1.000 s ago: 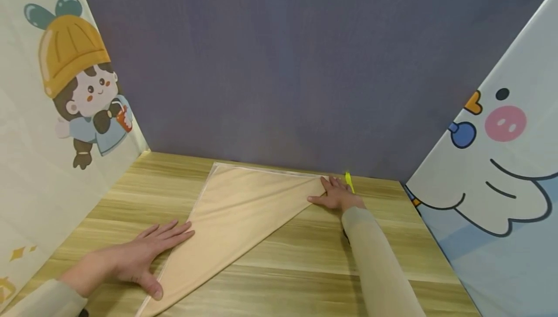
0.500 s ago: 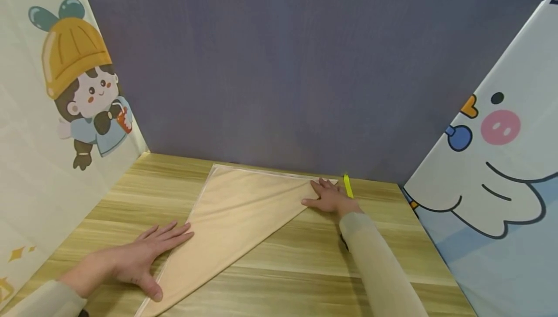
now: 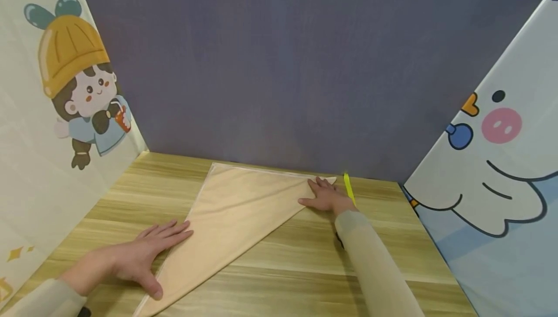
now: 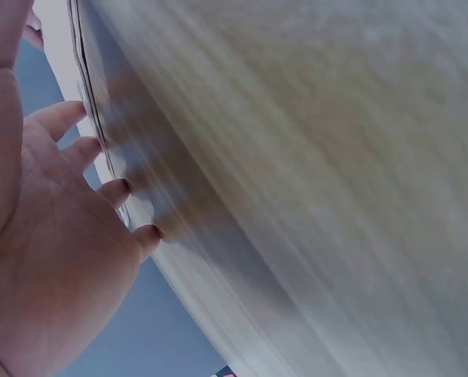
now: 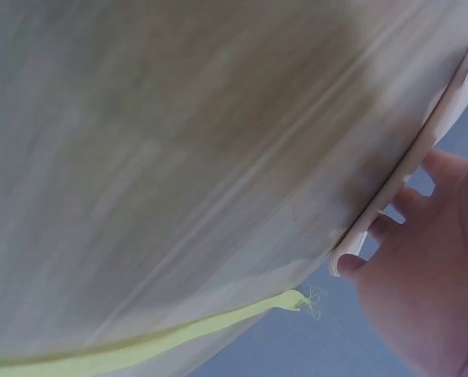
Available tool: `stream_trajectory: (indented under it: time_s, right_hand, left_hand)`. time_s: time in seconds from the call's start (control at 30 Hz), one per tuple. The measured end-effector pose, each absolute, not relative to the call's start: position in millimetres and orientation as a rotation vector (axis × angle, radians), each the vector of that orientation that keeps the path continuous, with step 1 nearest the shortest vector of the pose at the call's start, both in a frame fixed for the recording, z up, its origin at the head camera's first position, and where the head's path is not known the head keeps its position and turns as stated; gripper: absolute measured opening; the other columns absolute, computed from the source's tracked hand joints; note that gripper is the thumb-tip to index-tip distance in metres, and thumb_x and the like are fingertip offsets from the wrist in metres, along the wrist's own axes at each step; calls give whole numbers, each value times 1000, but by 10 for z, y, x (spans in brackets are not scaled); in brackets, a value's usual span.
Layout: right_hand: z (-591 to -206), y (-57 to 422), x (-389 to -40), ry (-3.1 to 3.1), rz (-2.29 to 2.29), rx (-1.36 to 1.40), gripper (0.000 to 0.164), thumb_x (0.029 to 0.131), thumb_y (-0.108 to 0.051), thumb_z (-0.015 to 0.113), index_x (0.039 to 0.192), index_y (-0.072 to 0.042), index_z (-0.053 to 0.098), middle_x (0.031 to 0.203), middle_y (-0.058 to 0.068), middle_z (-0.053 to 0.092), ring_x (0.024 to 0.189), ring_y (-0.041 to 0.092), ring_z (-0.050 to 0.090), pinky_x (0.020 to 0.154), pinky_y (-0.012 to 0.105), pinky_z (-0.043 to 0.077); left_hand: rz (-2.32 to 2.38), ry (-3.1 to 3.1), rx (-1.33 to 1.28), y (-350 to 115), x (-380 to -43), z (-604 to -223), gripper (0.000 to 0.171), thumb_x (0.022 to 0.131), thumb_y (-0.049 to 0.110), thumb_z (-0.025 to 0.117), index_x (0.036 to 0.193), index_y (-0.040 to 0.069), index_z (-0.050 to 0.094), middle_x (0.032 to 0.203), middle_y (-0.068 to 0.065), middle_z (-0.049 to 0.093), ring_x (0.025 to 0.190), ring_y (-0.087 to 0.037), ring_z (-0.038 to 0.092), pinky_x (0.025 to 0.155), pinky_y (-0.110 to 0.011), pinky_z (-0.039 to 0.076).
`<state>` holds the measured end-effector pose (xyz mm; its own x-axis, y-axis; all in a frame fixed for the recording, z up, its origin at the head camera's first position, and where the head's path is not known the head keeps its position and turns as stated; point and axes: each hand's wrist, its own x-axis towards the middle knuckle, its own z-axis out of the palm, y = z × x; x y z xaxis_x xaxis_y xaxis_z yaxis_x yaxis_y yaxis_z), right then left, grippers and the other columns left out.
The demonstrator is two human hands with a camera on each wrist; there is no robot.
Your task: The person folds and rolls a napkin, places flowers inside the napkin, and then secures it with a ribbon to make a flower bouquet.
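Observation:
A peach-coloured cloth [image 3: 235,215], folded into a triangle with a pale edging, lies on the wood-grain table [image 3: 296,278]. My left hand [image 3: 139,256] rests at its left edge, fingers spread, fingertips and thumb on the fabric. My right hand [image 3: 324,197] lies near the far right corner with its fingers extended over the cloth and the thumb at the folded edge. In the left wrist view the fingertips [image 4: 112,191] touch down along the cloth's edge. The right wrist view has the right hand's fingertips [image 5: 350,265] on the cloth's layered edge.
A yellow ribbon [image 3: 348,188] lies just right of my right hand, its frayed end showing in the right wrist view. A dark grey panel [image 3: 270,65] stands behind the table. Printed cartoon panels flank it, one left [image 3: 26,137] and one right [image 3: 523,176].
My right hand has slid left and slightly toward me along the cloth, uncovering its far right corner. The left hand stays in place.

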<state>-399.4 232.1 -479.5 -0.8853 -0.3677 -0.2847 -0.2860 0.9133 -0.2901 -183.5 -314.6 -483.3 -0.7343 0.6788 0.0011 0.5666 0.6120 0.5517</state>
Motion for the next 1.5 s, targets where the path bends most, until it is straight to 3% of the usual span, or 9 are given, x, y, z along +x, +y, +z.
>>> stream_trajectory:
  time_s: [0.1,0.23,0.33,0.63,0.87,1.1,1.27,1.5]
  right_hand:
    - [-4793,2266,-3995,2748,-306,-479,104,103,-80,47,178,-17,14,185,21,4,171,47,2,133,74,6]
    - [-4805,2240,-4024,2747,-304,-468,103,103,-80,47,178,-17,14,185,21,4,171,47,3,133,75,7]
    - [-4802,2231,-4036,2748,-299,-464,102,104,-79,47,178,-17,13,185,21,4,171,47,3,133,75,6]
    - [-4790,2216,-4020,2747,-296,-470,102,104,-79,47,178,-17,14,185,20,4,171,47,4,133,74,6]
    - [-4811,2230,-4042,2745,-308,-473,102,104,-78,48,178,-16,13,185,21,4,170,48,4,133,74,7]
    - [-4791,2231,-4039,2744,-341,-474,111,100,-84,49,178,-15,13,185,21,3,171,47,1,133,74,4]
    - [-4799,2244,-4067,2749,-357,-442,119,93,-91,51,178,-16,12,185,21,1,171,46,-3,132,76,2]
    - [-4769,2234,-4032,2754,-310,-393,116,97,-87,51,178,-17,8,185,20,-4,171,45,-5,133,74,0]
  left_hand:
    - [811,2613,993,-3142,-1829,-4824,125,72,57,98,174,23,33,185,-5,21,169,-1,2,124,-41,7]
    - [775,2666,942,-3103,-1832,-4794,114,78,56,95,172,23,38,181,-14,29,167,-41,23,120,-71,22]
    - [742,2752,904,-3056,-1867,-4779,97,89,57,86,168,20,46,176,-19,37,155,-56,36,110,-85,30]
    - [686,2821,820,-2882,-2348,-4669,75,108,50,66,166,7,46,174,-25,39,159,-57,33,114,-86,29]
    - [577,2815,702,-2541,-3122,-4557,65,119,44,40,172,6,33,181,-24,23,166,-55,18,123,-86,14]
    - [496,2721,636,-2287,-3503,-4549,74,117,56,37,174,9,27,183,-22,14,168,-53,7,130,-79,5]
    - [440,2682,541,-2271,-3578,-4567,90,111,70,40,176,9,21,184,-21,7,169,-51,3,131,-77,4]
    - [392,2701,459,-2260,-3542,-4619,106,106,80,40,176,6,10,183,-26,-3,170,-49,-2,132,-76,1]
